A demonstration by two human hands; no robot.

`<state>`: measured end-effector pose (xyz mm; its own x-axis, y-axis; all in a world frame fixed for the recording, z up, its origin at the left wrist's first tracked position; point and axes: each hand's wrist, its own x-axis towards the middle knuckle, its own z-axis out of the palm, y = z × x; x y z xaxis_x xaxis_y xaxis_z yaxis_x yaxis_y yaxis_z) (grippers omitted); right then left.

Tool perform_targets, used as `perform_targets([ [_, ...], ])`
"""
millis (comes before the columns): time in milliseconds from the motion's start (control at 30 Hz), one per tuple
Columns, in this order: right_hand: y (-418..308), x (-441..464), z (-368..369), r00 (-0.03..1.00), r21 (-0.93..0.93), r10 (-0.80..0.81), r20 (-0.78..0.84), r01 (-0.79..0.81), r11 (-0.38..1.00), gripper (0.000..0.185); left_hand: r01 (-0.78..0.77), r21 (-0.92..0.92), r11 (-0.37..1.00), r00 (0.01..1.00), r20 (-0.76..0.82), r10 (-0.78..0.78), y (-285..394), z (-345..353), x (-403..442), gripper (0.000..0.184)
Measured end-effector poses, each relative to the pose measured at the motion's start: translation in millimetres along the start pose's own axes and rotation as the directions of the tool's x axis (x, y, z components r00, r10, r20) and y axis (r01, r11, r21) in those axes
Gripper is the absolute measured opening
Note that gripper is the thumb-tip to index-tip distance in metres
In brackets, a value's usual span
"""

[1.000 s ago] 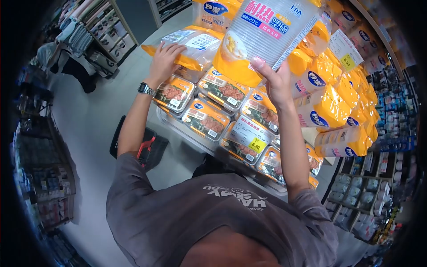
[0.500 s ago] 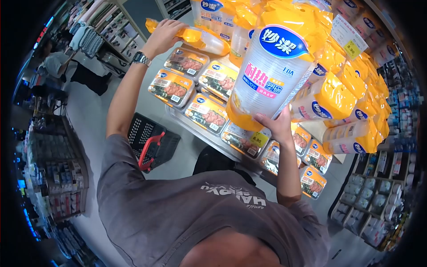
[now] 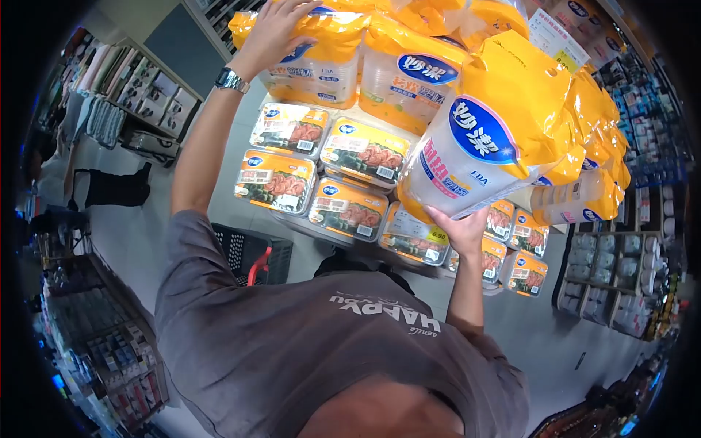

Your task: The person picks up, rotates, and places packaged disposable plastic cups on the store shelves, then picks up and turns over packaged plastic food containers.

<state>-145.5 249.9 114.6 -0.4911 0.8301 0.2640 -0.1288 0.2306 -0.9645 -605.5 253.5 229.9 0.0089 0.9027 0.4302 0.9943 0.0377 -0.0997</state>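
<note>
My right hand (image 3: 461, 228) grips the lower end of a large yellow-topped pack of plastic bowls (image 3: 467, 157). Its thumb lies on the near side and the other fingers are mostly hidden behind or underneath. The pack leans over the display. At the upper left, my left hand (image 3: 281, 33), with a watch on the wrist, is curled over the yellow top of a pack of plastic cups (image 3: 321, 77), which now stands upright. A similar pack (image 3: 409, 73) stands between the hands. Stacked clear-lidded food boxes (image 3: 364, 152) with orange labels lie in front of these packs.
More yellow packs (image 3: 602, 157) are piled at the right behind a white price sign (image 3: 549, 40). A dark shopping basket with a red handle (image 3: 259, 266) is on the floor at left. Shelves (image 3: 610, 263) stand right, a goods rack (image 3: 135, 87) left.
The pack under my left hand has gone from lying tilted to standing upright. The bowl pack in my right hand has shifted right and tilted further over. The view has turned slightly.
</note>
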Motion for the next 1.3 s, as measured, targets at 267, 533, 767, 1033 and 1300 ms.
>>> perform_targets([
  [267,6.3,-15.2,29.9,0.987,-0.080,0.019,-0.162,-0.032,0.996,0.076,0.226,-0.622,0.749,0.769,-0.358,-0.530,-49.9,87.7,-79.3,0.118],
  [533,17.5,-20.9,48.6,0.957,-0.108,0.008,-0.290,-0.041,0.993,0.084,0.330,-0.849,0.413,0.805,0.024,-0.592,-90.6,147.4,-102.5,0.094],
  [767,19.7,-20.3,59.1,0.947,-0.118,-0.021,-0.322,-0.018,0.993,0.087,0.334,-0.816,0.472,0.734,-0.089,-0.673,-95.7,152.2,-94.9,0.075],
  [1033,24.0,-19.6,63.4,0.944,-0.131,-0.045,-0.327,0.002,0.991,0.092,0.312,-0.808,0.500,0.756,-0.108,-0.646,-93.5,164.3,-77.1,0.083],
  [1300,24.7,-20.8,71.5,0.942,-0.108,-0.020,-0.334,-0.017,0.994,0.090,0.316,-0.823,0.473,0.786,-0.052,-0.616,-93.7,166.4,-68.5,0.090],
])
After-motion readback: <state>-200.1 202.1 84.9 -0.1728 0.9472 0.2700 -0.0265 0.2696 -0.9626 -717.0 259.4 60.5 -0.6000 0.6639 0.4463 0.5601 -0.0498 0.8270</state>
